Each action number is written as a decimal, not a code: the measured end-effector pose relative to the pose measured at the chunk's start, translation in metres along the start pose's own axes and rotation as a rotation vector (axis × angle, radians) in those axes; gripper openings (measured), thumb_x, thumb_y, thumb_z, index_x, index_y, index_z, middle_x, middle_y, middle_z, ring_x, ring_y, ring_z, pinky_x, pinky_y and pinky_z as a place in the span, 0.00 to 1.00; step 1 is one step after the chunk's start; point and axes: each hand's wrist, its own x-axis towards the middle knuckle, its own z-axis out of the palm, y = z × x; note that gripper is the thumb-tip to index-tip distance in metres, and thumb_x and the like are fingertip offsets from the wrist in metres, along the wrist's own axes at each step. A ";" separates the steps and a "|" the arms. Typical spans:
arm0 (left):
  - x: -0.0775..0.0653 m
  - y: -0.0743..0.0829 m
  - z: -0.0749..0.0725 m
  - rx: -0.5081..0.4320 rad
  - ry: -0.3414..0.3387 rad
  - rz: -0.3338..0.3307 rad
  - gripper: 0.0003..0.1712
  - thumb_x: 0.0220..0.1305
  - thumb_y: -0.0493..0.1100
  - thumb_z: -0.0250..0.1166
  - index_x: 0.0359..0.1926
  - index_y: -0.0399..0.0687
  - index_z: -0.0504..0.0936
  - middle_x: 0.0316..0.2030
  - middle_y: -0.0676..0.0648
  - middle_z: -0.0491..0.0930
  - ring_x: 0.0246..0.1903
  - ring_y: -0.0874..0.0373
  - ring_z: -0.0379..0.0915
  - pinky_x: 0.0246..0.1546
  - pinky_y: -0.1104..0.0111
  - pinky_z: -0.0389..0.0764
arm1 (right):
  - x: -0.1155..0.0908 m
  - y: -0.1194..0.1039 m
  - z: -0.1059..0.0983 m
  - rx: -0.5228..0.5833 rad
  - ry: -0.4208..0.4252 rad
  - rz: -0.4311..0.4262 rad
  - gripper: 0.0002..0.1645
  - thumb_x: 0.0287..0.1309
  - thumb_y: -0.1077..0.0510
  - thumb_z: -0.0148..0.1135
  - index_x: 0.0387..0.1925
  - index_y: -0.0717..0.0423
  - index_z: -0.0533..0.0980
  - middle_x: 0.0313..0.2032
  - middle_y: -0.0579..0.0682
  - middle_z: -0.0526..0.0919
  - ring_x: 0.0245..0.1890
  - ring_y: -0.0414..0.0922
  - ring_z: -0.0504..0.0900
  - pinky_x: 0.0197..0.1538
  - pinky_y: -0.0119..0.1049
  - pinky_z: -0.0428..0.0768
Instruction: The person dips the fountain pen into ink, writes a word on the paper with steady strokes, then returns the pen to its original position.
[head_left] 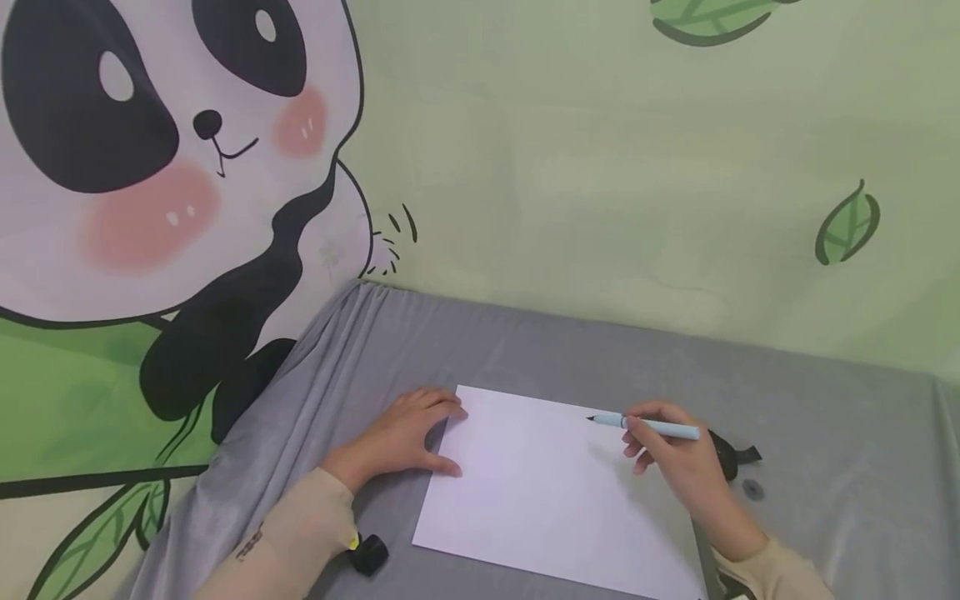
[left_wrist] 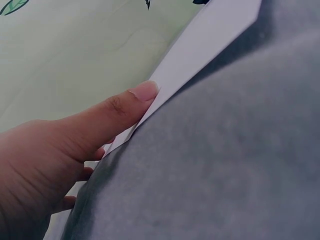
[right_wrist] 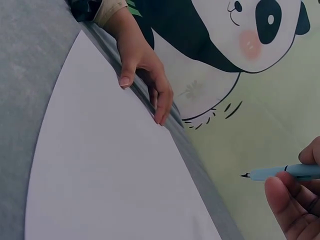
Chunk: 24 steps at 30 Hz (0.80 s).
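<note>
A blank white sheet of paper [head_left: 525, 492] lies on the grey cloth. My left hand [head_left: 405, 433] rests at its left edge, thumb and forefinger spread apart with their tips on the paper. In the left wrist view the thumb [left_wrist: 145, 92] presses on the paper's edge. My right hand [head_left: 678, 454] holds a light blue pen [head_left: 663, 427] between thumb and fingers over the paper's upper right part. The pen's dark tip points left, and in the right wrist view the pen [right_wrist: 265, 173] shows uncapped, its tip apart from the paper.
Grey cloth [head_left: 840, 483] covers the surface, with folds at the left. A black object with a strap [head_left: 727, 457] sits partly behind my right hand, near a small dark disc [head_left: 753, 489]. Another black object [head_left: 369, 554] is by my left sleeve. Behind stands a wall [head_left: 562, 192] with a painted panda.
</note>
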 end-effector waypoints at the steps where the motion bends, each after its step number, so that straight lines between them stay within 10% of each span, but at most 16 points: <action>1: 0.000 0.000 0.000 -0.001 0.000 0.000 0.43 0.43 0.65 0.74 0.58 0.50 0.76 0.61 0.46 0.73 0.64 0.46 0.66 0.65 0.48 0.64 | 0.000 0.000 0.002 -0.001 -0.003 -0.001 0.12 0.64 0.64 0.58 0.41 0.73 0.74 0.22 0.42 0.83 0.22 0.35 0.81 0.23 0.31 0.81; 17: -0.001 -0.001 -0.001 0.006 0.003 0.010 0.42 0.43 0.65 0.74 0.58 0.51 0.76 0.61 0.46 0.73 0.63 0.47 0.66 0.65 0.48 0.64 | 0.001 0.010 0.030 0.003 -0.104 0.021 0.14 0.65 0.63 0.57 0.44 0.72 0.76 0.27 0.37 0.86 0.24 0.36 0.85 0.24 0.37 0.83; 24: 0.000 -0.001 0.000 -0.003 -0.001 0.004 0.43 0.43 0.65 0.74 0.58 0.51 0.76 0.61 0.46 0.73 0.64 0.47 0.65 0.65 0.48 0.64 | -0.001 0.019 0.041 -0.024 -0.122 0.002 0.10 0.61 0.66 0.59 0.40 0.72 0.73 0.25 0.51 0.83 0.22 0.36 0.81 0.22 0.37 0.82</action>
